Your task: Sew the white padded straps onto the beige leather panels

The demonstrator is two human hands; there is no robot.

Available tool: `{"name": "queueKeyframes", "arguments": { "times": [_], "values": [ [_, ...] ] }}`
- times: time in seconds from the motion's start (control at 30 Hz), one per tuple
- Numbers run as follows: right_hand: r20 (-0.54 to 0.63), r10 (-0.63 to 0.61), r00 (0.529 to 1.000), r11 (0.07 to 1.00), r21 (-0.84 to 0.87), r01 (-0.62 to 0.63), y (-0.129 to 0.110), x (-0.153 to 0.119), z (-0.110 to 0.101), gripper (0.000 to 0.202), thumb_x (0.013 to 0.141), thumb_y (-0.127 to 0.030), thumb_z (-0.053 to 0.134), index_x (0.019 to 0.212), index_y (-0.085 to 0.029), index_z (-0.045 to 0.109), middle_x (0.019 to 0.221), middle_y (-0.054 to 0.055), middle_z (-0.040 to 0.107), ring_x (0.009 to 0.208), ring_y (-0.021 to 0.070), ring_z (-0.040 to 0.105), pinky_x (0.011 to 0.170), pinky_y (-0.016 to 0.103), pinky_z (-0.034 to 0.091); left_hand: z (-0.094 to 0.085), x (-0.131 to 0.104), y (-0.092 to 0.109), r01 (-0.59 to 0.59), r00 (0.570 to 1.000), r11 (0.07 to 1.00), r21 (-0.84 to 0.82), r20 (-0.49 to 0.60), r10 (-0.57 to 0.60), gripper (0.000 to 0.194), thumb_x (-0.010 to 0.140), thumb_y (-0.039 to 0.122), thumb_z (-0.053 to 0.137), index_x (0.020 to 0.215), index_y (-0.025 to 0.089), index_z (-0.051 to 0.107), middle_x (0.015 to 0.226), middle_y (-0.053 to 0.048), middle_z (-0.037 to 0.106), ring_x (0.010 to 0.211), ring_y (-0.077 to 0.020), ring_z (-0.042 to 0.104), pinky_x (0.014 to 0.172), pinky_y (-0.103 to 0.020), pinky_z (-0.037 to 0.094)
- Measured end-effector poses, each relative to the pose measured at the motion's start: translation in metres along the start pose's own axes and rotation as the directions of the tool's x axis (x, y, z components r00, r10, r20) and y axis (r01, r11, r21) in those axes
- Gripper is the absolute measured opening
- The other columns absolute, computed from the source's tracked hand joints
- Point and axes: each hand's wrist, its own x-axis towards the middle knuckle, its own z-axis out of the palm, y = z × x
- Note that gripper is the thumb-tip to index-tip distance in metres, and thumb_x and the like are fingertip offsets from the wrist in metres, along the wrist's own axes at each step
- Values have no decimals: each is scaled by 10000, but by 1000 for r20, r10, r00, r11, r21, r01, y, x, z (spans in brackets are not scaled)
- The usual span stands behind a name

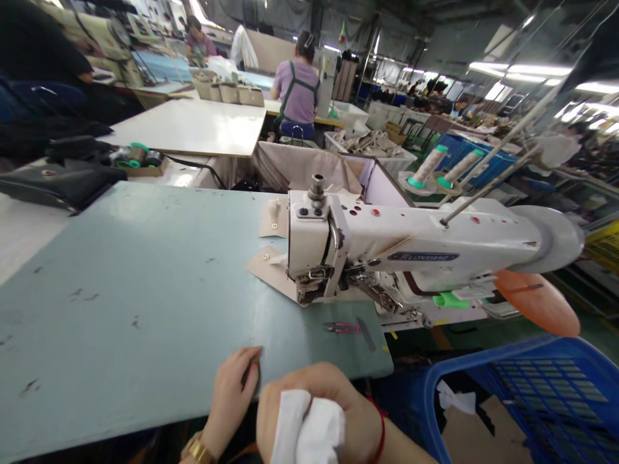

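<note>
My left hand rests at the table's front edge, fingers and thumb pinched together around something small and dark that I cannot make out. To its right and closer to the camera, my right hand is curled closed, with white material at its fingers; whether this is held or wrapped round them is unclear. A white sewing machine stands beyond my hands. Beige pieces with small metal fittings lie by its head, one piece partly under it and another behind. Pink-handled snips lie on the tabletop.
The pale green tabletop extends left. At lower right is a blue basket holding beige and white scraps. Thread cones stand behind the machine. A black bag lies far left. A person sits further back.
</note>
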Motion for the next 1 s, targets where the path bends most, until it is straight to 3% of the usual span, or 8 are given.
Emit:
{"name": "queueKeyframes", "arguments": {
  "times": [0.13, 0.2, 0.37, 0.5, 0.67, 0.83, 0.93, 1.0],
  "values": [
    [-239, 0, 971, 1000, 7, 2, 13, -8, -17, 341, 794, -412, 683, 683, -132, 525, 687, 10, 469, 645, 98, 426, 624, 229, 335, -32, -7, 25, 174, 985, 879, -445, 64, -162, 336, 913, 397, 429, 1195, 238, 518, 1105, -71, 660, 1060, -216, 617, 944, -375, 525],
    [-355, -29, 934, 1000, -6, 29, 19, -15, -21, 284, 801, -357, 690, 707, -142, 529, 709, -1, 450, 652, 95, 396, 618, 221, 324, -53, -13, 48, 135, 988, 785, -605, 140, -62, 350, 902, 407, 446, 1229, 307, 518, 1173, -54, 631, 1115, -234, 587, 981, -390, 502],
    [-475, -176, 862, 984, -62, 167, 28, -15, -19, 212, 816, -372, 686, 843, -176, 609, 788, 3, 505, 705, 104, 451, 650, 200, 378, -85, -17, 107, -63, 985, 734, -676, 78, 157, 684, 679, 519, 718, 1304, 337, 507, 1337, -95, 520, 1228, -373, 491, 1028, -498, 455],
    [-456, -350, 818, 937, -182, 299, 31, -13, -12, 187, 840, -380, 661, 948, -229, 636, 877, 16, 579, 807, 126, 544, 722, 207, 432, -88, -12, 132, -19, 996, 716, -698, 48, 74, 773, 614, 560, 756, 1305, 331, 498, 1322, -112, 486, 1201, -388, 499, 989, -508, 473],
    [-589, -264, 764, 959, -78, 272, 40, -21, -8, 345, 793, -405, 716, 1074, -255, 583, 932, 9, 607, 798, 109, 569, 689, 184, 445, -95, -7, 145, 72, 991, 646, -760, 125, 37, 676, 613, 706, 667, 1155, 323, 541, 1190, -88, 493, 1121, -331, 518, 939, -447, 468],
    [-700, -117, 704, 992, -48, 117, 31, -22, 1, 389, 761, -437, 730, 1025, -202, 568, 900, 29, 613, 779, 130, 558, 690, 206, 451, -96, 0, 152, 66, 992, 695, -716, 124, 34, 338, 753, 415, 686, 1049, 337, 543, 995, -30, 551, 879, -206, 581, 798, -311, 466],
    [-679, -106, 727, 993, -113, 39, 14, -20, 3, 353, 795, -466, 681, 966, -172, 587, 888, 54, 619, 784, 149, 556, 709, 232, 455, -106, 7, 153, 37, 997, 691, -722, 69, 19, 75, 838, 363, 575, 874, 301, 598, 867, -21, 562, 768, -175, 566, 714, -278, 466],
    [-625, -150, 766, 981, -193, 34, -3, -21, 6, 346, 809, -487, 655, 944, -173, 606, 888, 57, 612, 777, 144, 537, 705, 235, 441, -118, 7, 151, 64, 996, 646, -761, 89, 6, 130, 835, 406, 569, 811, 288, 619, 838, -28, 576, 726, -184, 570, 631, -281, 473]
  ]
}}
